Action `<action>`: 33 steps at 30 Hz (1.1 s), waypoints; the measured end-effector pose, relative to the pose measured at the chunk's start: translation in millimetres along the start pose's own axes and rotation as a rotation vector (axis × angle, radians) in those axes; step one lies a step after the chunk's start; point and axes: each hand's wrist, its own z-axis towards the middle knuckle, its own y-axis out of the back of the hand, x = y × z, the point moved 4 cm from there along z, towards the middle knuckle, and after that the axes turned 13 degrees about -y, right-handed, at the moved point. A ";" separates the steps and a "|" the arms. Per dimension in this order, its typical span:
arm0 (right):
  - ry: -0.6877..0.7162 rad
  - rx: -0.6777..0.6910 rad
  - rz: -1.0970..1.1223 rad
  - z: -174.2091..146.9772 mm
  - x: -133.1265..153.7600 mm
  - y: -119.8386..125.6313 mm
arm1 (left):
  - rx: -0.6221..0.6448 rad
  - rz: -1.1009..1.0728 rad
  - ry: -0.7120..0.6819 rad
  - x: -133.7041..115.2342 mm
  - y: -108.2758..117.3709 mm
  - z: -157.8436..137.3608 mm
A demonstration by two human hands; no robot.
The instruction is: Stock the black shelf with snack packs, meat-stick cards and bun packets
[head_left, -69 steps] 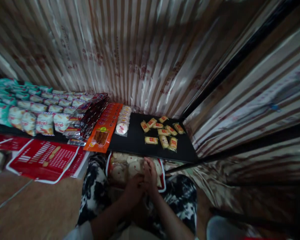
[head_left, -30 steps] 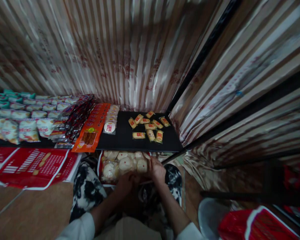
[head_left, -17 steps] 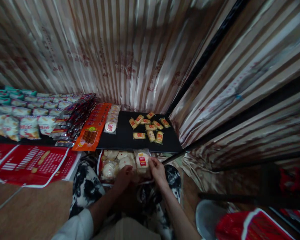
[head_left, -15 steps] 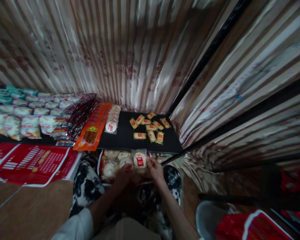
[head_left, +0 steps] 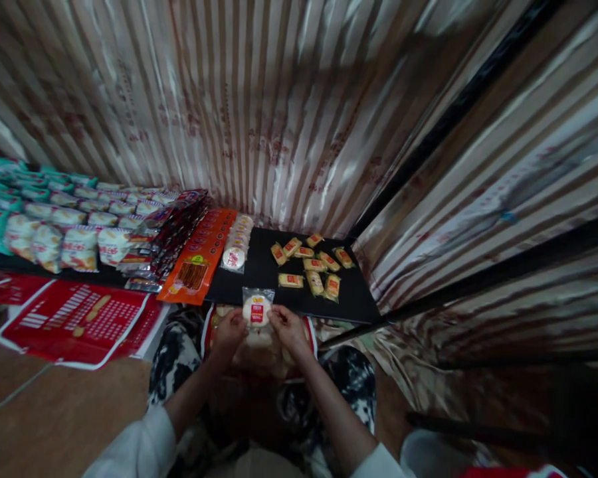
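Between my two hands I hold up a clear packet with a round white cracker (head_left: 257, 311) and a red label. My left hand (head_left: 229, 332) pinches its left edge. My right hand (head_left: 288, 326) grips its right edge. Below it, in my lap, a red and white box (head_left: 311, 332) holds more packets, partly hidden by my hands. Just beyond, a row of similar round white crackers (head_left: 234, 257) lies on the black shelf (head_left: 259, 292).
Several small yellow-wrapped snacks (head_left: 315, 265) lie on the shelf's right part. Left of the crackers are an orange packet (head_left: 194, 262), dark packets (head_left: 174, 229) and white and green bags (head_left: 80, 249). A black pole (head_left: 428, 302) slants at right, before striped curtains (head_left: 279, 99).
The cracker packet has come left and is now centred between my hands. My left hand has moved up to its left edge. The view has shifted slightly left.
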 end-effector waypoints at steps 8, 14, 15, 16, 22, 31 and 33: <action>0.004 -0.066 -0.211 53.7 27.6 -36.5 | -0.206 -0.067 -0.110 -6.1 35.0 48.3; -0.029 -0.112 -0.315 90.8 44.2 -59.6 | -0.229 0.123 -0.210 -10.4 41.3 74.5; -0.037 -0.113 -0.328 95.1 46.2 -62.5 | -0.234 0.147 -0.232 -11.9 41.0 77.2; -0.045 -0.112 -0.342 98.8 47.9 -65.1 | -0.237 0.166 -0.255 -13.1 40.4 79.6; -0.061 -0.120 -0.415 113.0 52.6 -75.0 | -0.244 0.196 -0.376 -9.4 34.2 92.0; -0.050 -0.115 -0.493 122.0 55.6 -79.4 | -0.226 0.318 -0.379 -6.7 30.8 96.8; -0.046 -0.134 -0.505 122.7 55.5 -79.9 | -0.223 0.338 -0.376 -7.6 29.7 96.8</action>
